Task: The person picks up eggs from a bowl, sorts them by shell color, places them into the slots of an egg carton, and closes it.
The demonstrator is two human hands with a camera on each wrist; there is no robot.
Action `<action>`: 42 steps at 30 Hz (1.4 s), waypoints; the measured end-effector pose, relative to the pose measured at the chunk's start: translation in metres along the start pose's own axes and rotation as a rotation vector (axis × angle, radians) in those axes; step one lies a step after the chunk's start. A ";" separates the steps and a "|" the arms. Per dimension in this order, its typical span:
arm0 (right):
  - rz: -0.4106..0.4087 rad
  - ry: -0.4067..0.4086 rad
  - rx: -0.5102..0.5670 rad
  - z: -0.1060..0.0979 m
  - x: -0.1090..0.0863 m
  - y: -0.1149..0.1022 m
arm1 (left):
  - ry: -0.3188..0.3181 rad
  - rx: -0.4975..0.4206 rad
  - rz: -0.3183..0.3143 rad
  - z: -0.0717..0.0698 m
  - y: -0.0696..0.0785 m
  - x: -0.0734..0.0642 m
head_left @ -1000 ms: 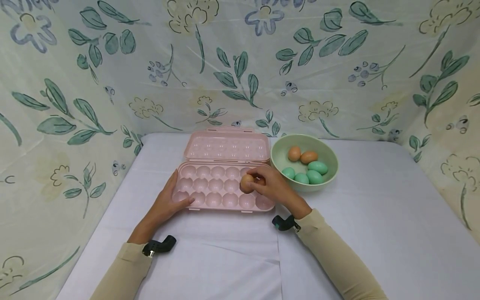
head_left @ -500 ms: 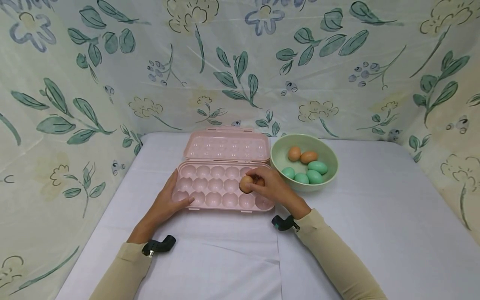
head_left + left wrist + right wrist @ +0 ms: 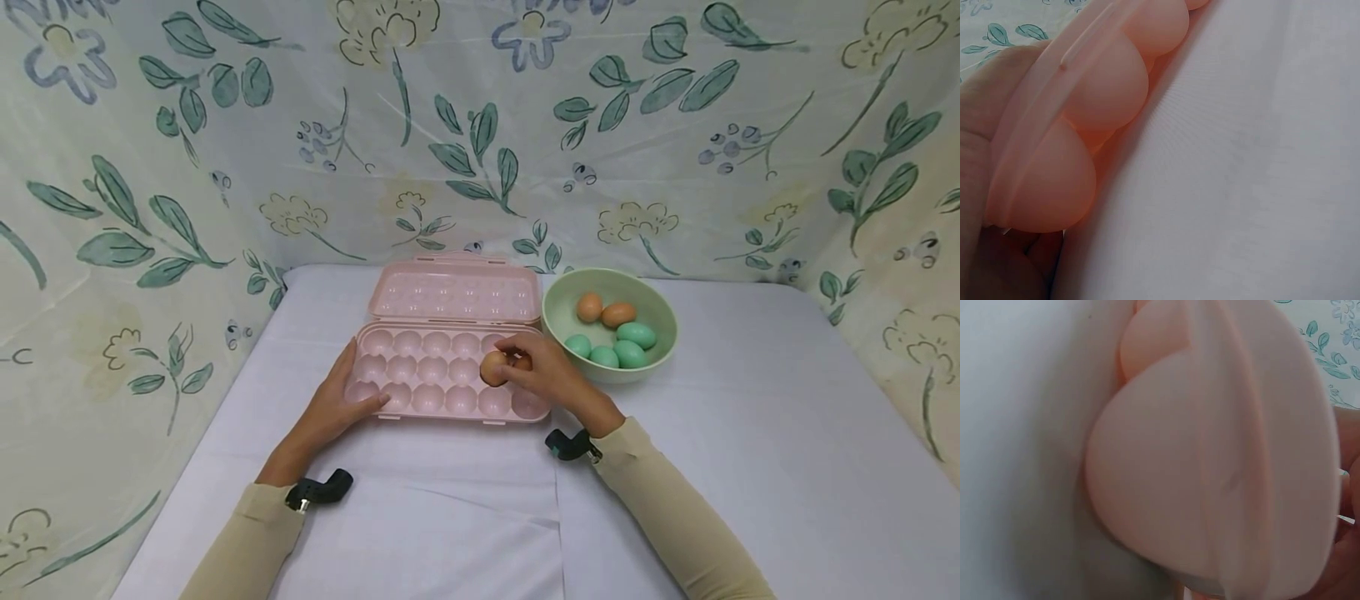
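A pink plastic egg box point(image 3: 427, 400) lies with its lid point(image 3: 454, 292) folded back, its visible cups bare toward the left. My left hand point(image 3: 337, 393) grips the box's front left corner, thumb over the front rim and fingers along the side. The left wrist view shows the rounded undersides of the cups point(image 3: 1110, 81) beside this hand. My right hand point(image 3: 543, 364) pinches a brown egg point(image 3: 493, 368) over the right part of the box. Behind those fingers a bit of another brown egg point(image 3: 523, 363) shows. In the right wrist view the box wall point(image 3: 1285, 456) covers most of the hand.
A pale green bowl point(image 3: 555, 312) stands right of the box, close to its edge. Inside lie two brown eggs point(image 3: 588, 307) and several green eggs point(image 3: 628, 354). A white cloth point(image 3: 450, 517) covers the table, and a floral curtain point(image 3: 480, 125) hangs behind it.
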State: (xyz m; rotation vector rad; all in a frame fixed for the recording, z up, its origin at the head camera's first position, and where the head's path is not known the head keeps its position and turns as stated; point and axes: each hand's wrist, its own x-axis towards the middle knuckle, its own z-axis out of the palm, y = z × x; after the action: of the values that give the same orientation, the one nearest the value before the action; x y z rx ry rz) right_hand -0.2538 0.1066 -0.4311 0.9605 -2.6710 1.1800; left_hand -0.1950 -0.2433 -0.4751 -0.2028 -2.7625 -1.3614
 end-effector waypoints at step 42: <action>0.077 0.173 0.093 -0.066 -0.005 -0.003 | 0.000 -0.012 -0.004 0.000 -0.001 0.000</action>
State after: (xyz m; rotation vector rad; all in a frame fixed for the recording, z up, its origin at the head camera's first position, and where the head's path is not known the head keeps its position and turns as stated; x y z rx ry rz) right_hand -0.2603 0.1528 -0.3838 0.7350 -2.5576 1.3467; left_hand -0.1956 -0.2440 -0.4757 -0.1985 -2.7564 -1.3795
